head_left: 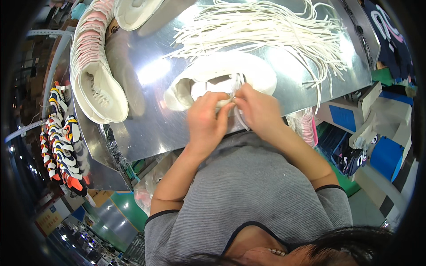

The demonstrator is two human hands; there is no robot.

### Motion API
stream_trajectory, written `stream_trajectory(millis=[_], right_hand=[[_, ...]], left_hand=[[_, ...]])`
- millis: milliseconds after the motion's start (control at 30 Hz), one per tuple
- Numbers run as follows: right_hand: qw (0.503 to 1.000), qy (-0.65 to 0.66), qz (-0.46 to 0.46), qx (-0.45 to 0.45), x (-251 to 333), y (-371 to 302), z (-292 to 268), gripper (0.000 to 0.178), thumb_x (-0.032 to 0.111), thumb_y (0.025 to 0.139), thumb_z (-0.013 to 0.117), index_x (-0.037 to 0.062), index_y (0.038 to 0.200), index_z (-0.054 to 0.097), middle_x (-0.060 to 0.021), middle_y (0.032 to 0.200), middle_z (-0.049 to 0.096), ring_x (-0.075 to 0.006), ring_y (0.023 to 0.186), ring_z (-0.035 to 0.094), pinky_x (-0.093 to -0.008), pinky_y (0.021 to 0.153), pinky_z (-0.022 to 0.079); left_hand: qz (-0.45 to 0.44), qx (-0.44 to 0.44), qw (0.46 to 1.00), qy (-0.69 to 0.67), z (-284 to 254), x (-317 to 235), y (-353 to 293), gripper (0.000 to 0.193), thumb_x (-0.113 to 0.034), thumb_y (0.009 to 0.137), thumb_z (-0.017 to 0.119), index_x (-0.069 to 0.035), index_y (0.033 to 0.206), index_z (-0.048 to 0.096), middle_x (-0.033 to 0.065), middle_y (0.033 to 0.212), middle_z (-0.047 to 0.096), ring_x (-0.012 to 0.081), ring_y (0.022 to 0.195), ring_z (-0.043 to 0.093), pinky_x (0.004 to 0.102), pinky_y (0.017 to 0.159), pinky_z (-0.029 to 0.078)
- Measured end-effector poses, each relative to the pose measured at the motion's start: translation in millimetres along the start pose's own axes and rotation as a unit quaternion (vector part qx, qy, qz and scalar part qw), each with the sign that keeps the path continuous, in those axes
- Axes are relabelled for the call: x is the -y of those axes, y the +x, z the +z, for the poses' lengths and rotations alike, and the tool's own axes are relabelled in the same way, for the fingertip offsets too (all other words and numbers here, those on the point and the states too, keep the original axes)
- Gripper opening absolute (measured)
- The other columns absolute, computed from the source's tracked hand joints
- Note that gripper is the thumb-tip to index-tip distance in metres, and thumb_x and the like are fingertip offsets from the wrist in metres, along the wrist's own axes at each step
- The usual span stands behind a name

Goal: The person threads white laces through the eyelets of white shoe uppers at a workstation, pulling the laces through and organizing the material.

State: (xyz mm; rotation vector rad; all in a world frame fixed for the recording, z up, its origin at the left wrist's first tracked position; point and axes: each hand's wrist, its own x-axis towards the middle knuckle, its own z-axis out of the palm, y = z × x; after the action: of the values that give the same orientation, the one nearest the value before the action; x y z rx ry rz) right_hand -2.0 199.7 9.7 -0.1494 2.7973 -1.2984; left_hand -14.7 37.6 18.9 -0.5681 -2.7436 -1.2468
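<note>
A white shoe upper (259, 71) lies on its side on the metal table, its collar toward the left and its toe toward the right. A white shoelace (240, 119) runs through its eyelets, with a loose end hanging toward me. My left hand (205, 119) pinches at the near eyelet edge, thumb and forefinger closed on the lace there. Right beside those fingertips, my right hand (258, 108) is closed on the same lace. The fingertips nearly touch, and they hide the exact eyelet between them.
A heap of loose white laces (262, 29) covers the table (153, 131) beyond the shoe. A nested row of white and pink uppers (100, 95) curves along the left, near another white upper (136, 13). Multicoloured shoes (64, 144) hang past the left edge; blue-panelled bins (385, 153) stand at right.
</note>
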Motion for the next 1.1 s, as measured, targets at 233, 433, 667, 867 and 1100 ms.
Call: stream_trajectory(millis=[233,433,667,867,1100], right_hand=[[0.998,0.022,0.025,0.050,-7,-15,-47,0.022,0.023,0.090,0.071,0.0069,0.099,0.059,-0.0086,0.082,0.071,-0.0270,0.070,0.070,-0.0381,0.065,0.054],[0.984,0.057,-0.169,0.011,28,11,-58,0.028,0.003,0.085,0.066,0.0066,0.113,0.066,-0.0104,0.093,0.073,-0.0259,0.069,0.069,-0.0350,0.058,0.053],[0.986,0.058,-0.091,0.130,13,35,-39,0.015,0.010,0.085,0.070,0.0059,0.100,0.070,-0.0092,0.080,0.072,-0.0225,0.066,0.068,-0.0347,0.061,0.051],[0.918,0.389,-0.073,-0.036,33,67,-85,0.020,0.004,0.089,0.070,0.0018,0.109,0.070,-0.0011,0.096,0.071,-0.0066,0.082,0.064,-0.0235,0.071,0.053],[0.916,0.371,0.083,0.129,6,59,-12,0.013,0.010,0.088,0.072,0.0024,0.099,0.070,-0.0019,0.091,0.067,-0.0077,0.076,0.057,-0.0261,0.066,0.047]], left_hand=[[0.044,-0.042,0.996,0.065,-3,3,-15,0.018,0.000,0.082,0.074,-0.003,0.096,0.064,0.0116,0.082,0.064,0.0294,0.073,0.062,0.0361,0.066,0.048],[0.156,-0.069,0.979,0.108,2,15,-19,0.022,0.005,0.076,0.073,-0.006,0.093,0.064,0.0091,0.083,0.064,0.0270,0.070,0.059,0.0361,0.061,0.045],[0.187,-0.054,0.979,0.063,-4,15,-17,0.024,0.005,0.074,0.072,-0.006,0.093,0.063,0.0085,0.083,0.063,0.0275,0.071,0.059,0.0370,0.060,0.045],[0.128,0.035,0.991,0.027,-17,17,-14,0.029,0.001,0.079,0.074,-0.004,0.104,0.061,0.0112,0.088,0.064,0.0289,0.074,0.062,0.0373,0.063,0.047],[-0.109,-0.005,0.993,-0.052,-25,5,-2,0.065,-0.024,0.086,0.079,0.000,0.137,0.045,0.0192,0.097,0.067,0.0315,0.084,0.066,0.0396,0.070,0.052]])
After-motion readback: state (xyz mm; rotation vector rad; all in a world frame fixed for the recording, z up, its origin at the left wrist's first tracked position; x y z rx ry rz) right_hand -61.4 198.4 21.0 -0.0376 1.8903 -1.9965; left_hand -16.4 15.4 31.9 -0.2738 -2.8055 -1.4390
